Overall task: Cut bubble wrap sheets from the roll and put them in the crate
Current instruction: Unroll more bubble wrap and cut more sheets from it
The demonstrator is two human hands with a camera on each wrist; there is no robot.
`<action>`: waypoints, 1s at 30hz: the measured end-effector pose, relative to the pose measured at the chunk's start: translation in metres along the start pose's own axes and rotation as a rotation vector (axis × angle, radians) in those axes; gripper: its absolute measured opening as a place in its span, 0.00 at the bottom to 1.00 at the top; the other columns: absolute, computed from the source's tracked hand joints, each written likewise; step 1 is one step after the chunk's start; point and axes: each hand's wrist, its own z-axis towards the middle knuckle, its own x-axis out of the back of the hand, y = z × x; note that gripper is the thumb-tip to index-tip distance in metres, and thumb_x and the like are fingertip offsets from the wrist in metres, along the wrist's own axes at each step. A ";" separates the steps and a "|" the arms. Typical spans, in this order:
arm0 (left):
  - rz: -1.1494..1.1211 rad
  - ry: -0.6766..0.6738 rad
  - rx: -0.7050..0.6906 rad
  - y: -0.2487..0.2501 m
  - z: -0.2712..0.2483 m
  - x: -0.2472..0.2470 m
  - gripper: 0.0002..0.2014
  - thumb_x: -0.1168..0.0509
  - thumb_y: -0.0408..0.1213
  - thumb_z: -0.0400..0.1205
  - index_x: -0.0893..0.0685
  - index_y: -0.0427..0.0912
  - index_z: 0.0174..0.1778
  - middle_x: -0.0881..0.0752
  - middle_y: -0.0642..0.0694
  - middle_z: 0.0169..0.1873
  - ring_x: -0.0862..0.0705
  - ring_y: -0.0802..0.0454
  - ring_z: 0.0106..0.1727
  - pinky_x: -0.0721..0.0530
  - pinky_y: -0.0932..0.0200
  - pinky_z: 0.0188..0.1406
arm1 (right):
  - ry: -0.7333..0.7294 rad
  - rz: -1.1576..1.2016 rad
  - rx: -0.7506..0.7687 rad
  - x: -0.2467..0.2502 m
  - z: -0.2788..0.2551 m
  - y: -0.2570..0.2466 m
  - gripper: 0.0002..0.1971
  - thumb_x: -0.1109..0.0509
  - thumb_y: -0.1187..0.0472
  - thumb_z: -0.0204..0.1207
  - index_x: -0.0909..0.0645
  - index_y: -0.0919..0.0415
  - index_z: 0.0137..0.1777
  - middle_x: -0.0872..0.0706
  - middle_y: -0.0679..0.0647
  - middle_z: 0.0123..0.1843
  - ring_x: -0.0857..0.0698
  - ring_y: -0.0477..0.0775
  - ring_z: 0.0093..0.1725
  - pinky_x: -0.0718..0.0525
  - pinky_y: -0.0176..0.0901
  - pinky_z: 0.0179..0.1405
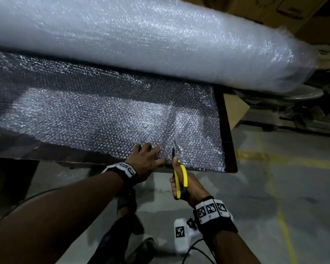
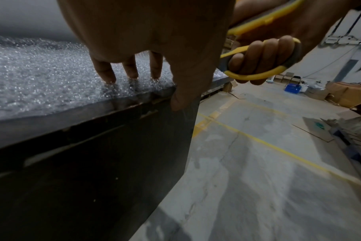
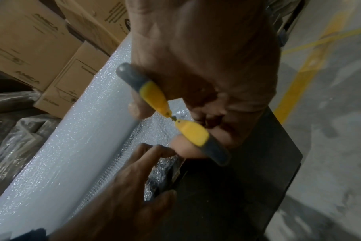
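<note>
Roll: we see the big bubble wrap roll (image 1: 160,40) lying along the far side of the worktop (image 1: 229,149), its right end past the worktop's right edge.
Sheet: the unrolled bubble wrap sheet (image 1: 95,115) runs from under the roll toward us and lies flat on the dark worktop, reaching close to the near edge and the right edge.
Worktop: dark, with a bare strip showing along the right side of the sheet; its dark front panel (image 2: 89,171) drops toward the floor.
Floor: grey concrete floor (image 1: 274,187) with yellow lines (image 1: 282,221) to the right of the worktop.
Boxes: we note cardboard boxes (image 3: 52,53) stacked behind the roll.
Left hand: our left hand (image 1: 145,162) lies on the near edge of the sheet, just left of the blades; its fingers (image 2: 105,70) are straight and spread, tips pressing the wrap down, and the thumb hangs over the worktop's front edge.
Right hand: our right hand (image 1: 187,187) grips the scissors (image 1: 179,178), fingers curled through the yellow handle loops.
Scissors: yellow and grey handles, dark blades pointing away from us into the near edge of the sheet, just beside the left fingertips; how far the blades stand apart we cannot tell.
Crate: a small blue crate (image 2: 293,88) stands far off on the floor among boxes.
</note>
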 end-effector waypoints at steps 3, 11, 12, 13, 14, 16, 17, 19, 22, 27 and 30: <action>-0.006 0.025 -0.007 -0.002 -0.002 -0.010 0.25 0.37 0.39 0.68 0.24 0.53 0.63 0.24 0.38 0.67 0.23 0.31 0.61 0.20 0.32 0.51 | -0.020 -0.009 -0.049 -0.001 0.000 -0.008 0.42 0.35 0.17 0.58 0.22 0.62 0.40 0.27 0.54 0.24 0.27 0.51 0.19 0.28 0.38 0.21; -0.006 0.024 0.048 0.003 -0.002 -0.001 0.23 0.39 0.42 0.80 0.30 0.55 0.72 0.33 0.38 0.78 0.34 0.29 0.73 0.31 0.30 0.67 | 0.020 -0.069 0.059 0.000 0.002 -0.004 0.36 0.28 0.24 0.61 0.20 0.62 0.36 0.24 0.54 0.23 0.24 0.53 0.20 0.26 0.39 0.19; -0.006 0.017 0.058 0.003 -0.002 -0.003 0.23 0.39 0.42 0.80 0.31 0.55 0.73 0.35 0.39 0.79 0.36 0.29 0.74 0.32 0.29 0.69 | 0.023 -0.073 0.051 -0.001 0.004 -0.004 0.38 0.28 0.22 0.59 0.20 0.62 0.36 0.23 0.55 0.23 0.24 0.54 0.20 0.26 0.40 0.20; -0.005 0.010 0.065 0.003 -0.002 -0.003 0.23 0.39 0.42 0.81 0.32 0.54 0.73 0.37 0.39 0.79 0.37 0.29 0.75 0.33 0.29 0.70 | 0.019 -0.072 0.038 -0.001 0.005 -0.004 0.40 0.29 0.20 0.58 0.19 0.63 0.36 0.23 0.56 0.23 0.24 0.54 0.20 0.25 0.40 0.21; -0.003 0.009 0.066 0.003 -0.001 -0.004 0.24 0.39 0.42 0.81 0.33 0.54 0.73 0.38 0.39 0.80 0.38 0.29 0.76 0.34 0.28 0.70 | 0.015 -0.069 0.028 -0.002 0.007 -0.006 0.41 0.29 0.19 0.58 0.18 0.63 0.37 0.22 0.56 0.24 0.23 0.54 0.21 0.24 0.41 0.22; 0.002 0.006 0.069 0.003 -0.001 -0.006 0.24 0.39 0.42 0.81 0.34 0.55 0.74 0.39 0.39 0.80 0.39 0.29 0.76 0.35 0.28 0.70 | 0.010 -0.074 0.029 -0.004 0.010 -0.009 0.41 0.29 0.20 0.58 0.17 0.63 0.39 0.22 0.57 0.25 0.23 0.54 0.21 0.23 0.41 0.22; -0.003 -0.001 0.073 0.003 0.000 -0.006 0.24 0.39 0.42 0.81 0.34 0.55 0.74 0.39 0.39 0.80 0.39 0.29 0.76 0.36 0.28 0.71 | 0.011 -0.082 0.039 -0.005 0.011 -0.011 0.40 0.28 0.20 0.57 0.17 0.63 0.38 0.22 0.57 0.24 0.23 0.54 0.21 0.24 0.41 0.21; -0.012 -0.012 0.079 0.002 0.000 -0.005 0.25 0.39 0.43 0.81 0.34 0.56 0.75 0.40 0.39 0.80 0.40 0.29 0.77 0.36 0.28 0.71 | 0.030 -0.090 0.054 -0.006 0.011 -0.012 0.39 0.26 0.21 0.54 0.19 0.63 0.34 0.22 0.57 0.23 0.23 0.54 0.20 0.25 0.40 0.20; -0.001 -0.008 0.077 0.004 0.001 -0.004 0.25 0.37 0.42 0.80 0.34 0.56 0.73 0.38 0.39 0.78 0.38 0.30 0.75 0.35 0.28 0.70 | 0.032 -0.075 0.050 -0.004 0.011 -0.012 0.38 0.29 0.22 0.60 0.19 0.64 0.35 0.22 0.57 0.24 0.23 0.54 0.20 0.24 0.39 0.19; -0.012 0.023 0.055 0.003 0.001 -0.006 0.21 0.38 0.40 0.80 0.29 0.55 0.70 0.34 0.38 0.77 0.34 0.31 0.72 0.34 0.28 0.68 | 0.009 -0.075 0.058 0.000 0.014 -0.016 0.37 0.26 0.25 0.62 0.19 0.64 0.39 0.21 0.56 0.25 0.23 0.53 0.21 0.23 0.39 0.22; -0.008 0.028 0.055 0.002 0.001 -0.006 0.21 0.40 0.40 0.82 0.30 0.54 0.72 0.36 0.37 0.79 0.36 0.30 0.75 0.36 0.27 0.71 | 0.009 -0.094 0.070 0.001 0.015 -0.018 0.36 0.26 0.25 0.62 0.20 0.63 0.33 0.21 0.58 0.25 0.23 0.54 0.21 0.24 0.41 0.23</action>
